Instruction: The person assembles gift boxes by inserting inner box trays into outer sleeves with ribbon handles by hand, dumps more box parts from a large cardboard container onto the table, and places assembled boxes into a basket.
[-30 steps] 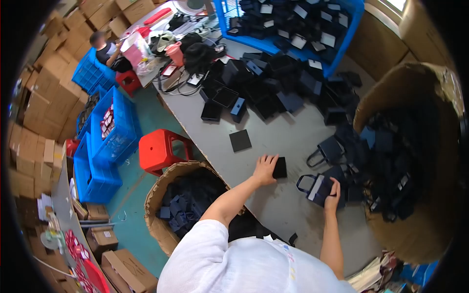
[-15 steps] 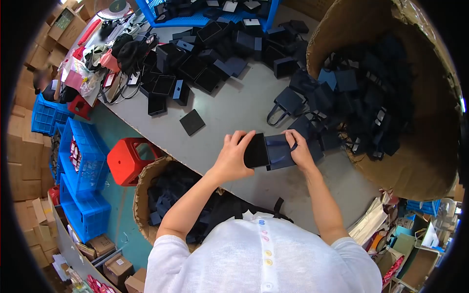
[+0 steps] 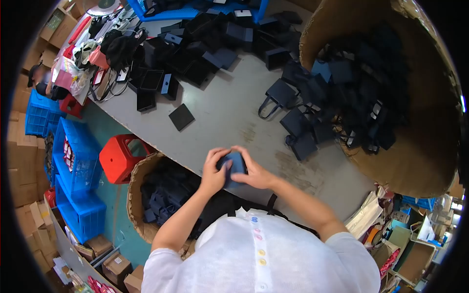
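Observation:
Close to my body, over the table's near edge, both hands are closed around a small dark blue gift bag (image 3: 235,162). My left hand (image 3: 213,172) grips its left side, thumb across the front. My right hand (image 3: 252,172) wraps the right side, fingertips at the top. The fingers cover much of it, and I cannot see whether the black box from before is inside. A flat black square piece (image 3: 181,117) lies alone on the table to the upper left. Dark blue bags with handles (image 3: 280,93) lie to the upper right.
Many black open boxes (image 3: 195,71) are piled at the table's (image 3: 229,105) far side, before a blue crate (image 3: 195,13). A large cardboard drum (image 3: 420,161) of dark bags lies at right. Below left are another cardboard bin (image 3: 137,200) and a red stool (image 3: 116,158).
Both hands have come nearer my body and closer together. The open black box that was in my left hand no longer shows; the blue bag is now between both hands.

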The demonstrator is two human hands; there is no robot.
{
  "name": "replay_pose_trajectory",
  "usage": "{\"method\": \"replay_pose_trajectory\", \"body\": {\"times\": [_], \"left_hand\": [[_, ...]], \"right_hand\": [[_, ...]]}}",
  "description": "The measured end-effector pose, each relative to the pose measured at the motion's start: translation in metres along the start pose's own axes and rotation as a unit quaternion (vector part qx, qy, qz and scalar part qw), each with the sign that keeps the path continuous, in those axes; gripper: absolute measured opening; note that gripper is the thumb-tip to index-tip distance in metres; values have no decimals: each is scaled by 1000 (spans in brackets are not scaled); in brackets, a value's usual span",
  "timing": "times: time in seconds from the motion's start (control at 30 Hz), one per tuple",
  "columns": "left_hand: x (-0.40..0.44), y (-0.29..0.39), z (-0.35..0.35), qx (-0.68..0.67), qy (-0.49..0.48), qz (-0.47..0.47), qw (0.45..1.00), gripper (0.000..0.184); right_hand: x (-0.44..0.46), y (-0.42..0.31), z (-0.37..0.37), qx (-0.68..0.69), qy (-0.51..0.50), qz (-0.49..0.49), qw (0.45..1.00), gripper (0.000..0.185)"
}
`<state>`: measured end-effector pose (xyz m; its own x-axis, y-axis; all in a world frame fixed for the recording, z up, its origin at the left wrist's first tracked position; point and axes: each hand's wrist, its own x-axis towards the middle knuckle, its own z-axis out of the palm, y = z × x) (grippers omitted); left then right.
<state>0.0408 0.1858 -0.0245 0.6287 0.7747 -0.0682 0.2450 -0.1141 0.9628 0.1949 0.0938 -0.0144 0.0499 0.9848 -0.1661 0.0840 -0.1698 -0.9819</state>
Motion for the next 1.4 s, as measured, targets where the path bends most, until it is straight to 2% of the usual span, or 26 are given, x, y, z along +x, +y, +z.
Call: {"method": "replay_pose_trajectory", "body": {"times": [0.03, 0.07, 0.1, 0.13, 0.17, 0.2, 0.23, 0.3, 0.33, 0.4, 0.43, 0.5, 0.53, 0.6, 0.7, 0.77, 0.83, 0.9, 0.97, 1.03, 1.17, 1.23, 1.3, 1.33, 1.37, 1.4], "left_hand": [[-12, -8, -24, 19, -54, -50, 997, 34], [-22, -14, -51, 144, -111, -70, 981, 36], [-35, -16, -74, 264, -160, -95, 946, 38], [-47, -11, -85, 373, -140, -106, 911, 40], [-58, -2, -91, 476, -121, -127, 862, 43], [-60, 10, -87, 430, -81, -142, 888, 47], [-55, 15, -79, 372, -84, -112, 918, 44], [-50, -2, -47, 215, -81, -56, 972, 43], [-48, -16, -25, 112, -82, -64, 988, 42], [-32, -21, 9, -162, -117, -249, 948, 48], [-22, -30, 26, -168, -106, -246, 949, 48], [-8, -48, 55, -420, -116, -364, 823, 54], [-5, -49, 60, -422, -119, -362, 823, 54], [2, -45, 69, -636, -296, -292, 650, 67], [-3, -37, 59, -657, -348, -190, 641, 71], [-1, -14, 48, -545, -312, -185, 756, 87], [1, -11, 44, -257, -171, -75, 948, 99], [4, 1, 37, -191, -125, -12, 973, 104], [5, 5, 37, -124, -70, 48, 989, 109], [7, 2, 40, -29, -11, 143, 989, 107], [9, -4, 37, 24, -19, 240, 970, 96], [11, -6, 37, 18, -17, 252, 967, 92], [12, -9, 39, 3, -17, 278, 961, 86], [14, -12, 39, 7, 1, 272, 962, 85], [17, -13, 39, 10, 4, 273, 962, 85], [18, -14, 40, -2, 28, 266, 964, 85]], "right_hand": [[-1, -9, -16, -14, -123, 26, 992, 77], [0, 5, -41, -231, -81, -19, 969, 87], [5, 24, -70, -338, 36, 47, 939, 82], [12, 52, -103, -527, 135, 42, 838, 85], [18, 81, -142, -590, 190, 51, 783, 82], [30, 45, -150, -625, 147, 241, 727, 90], [27, 87, -175, -698, 178, 166, 674, 94], [36, 79, -179, -658, 128, 290, 683, 100], [35, 73, -168, -680, 106, 247, 682, 102], [28, 41, -150, -686, 73, 165, 705, 107], [23, 15, -131, -667, 61, 128, 732, 110], [11, -19, -109, -555, 14, -47, 831, 111], [7, -31, -102, -495, -56, -107, 860, 108], [-1, -47, -86, -417, -162, -199, 872, 102], [-8, -63, -81, -419, -209, -253, 846, 99], [-12, -79, -80, -409, -185, -200, 871, 97], [-14, -86, -84, -230, -108, -157, 955, 94], [-9, -69, -83, -105, 67, -7, 992, 72], [4, -43, -74, -22, 126, 19, 992, 51], [16, -50, -59, -8, 106, 52, 993, 39], [37, -50, -57, 42, 67, 77, 994, 41], [46, -58, -54, 17, 75, 79, 994, 31], [53, -90, -52, -297, 72, 160, 939, 17], [53, -79, -46, -246, 199, 20, 948, 10], [53, -73, -45, -246, 196, 16, 949, 10], [54, -68, -46, -229, 291, -111, 922, 12]]}}
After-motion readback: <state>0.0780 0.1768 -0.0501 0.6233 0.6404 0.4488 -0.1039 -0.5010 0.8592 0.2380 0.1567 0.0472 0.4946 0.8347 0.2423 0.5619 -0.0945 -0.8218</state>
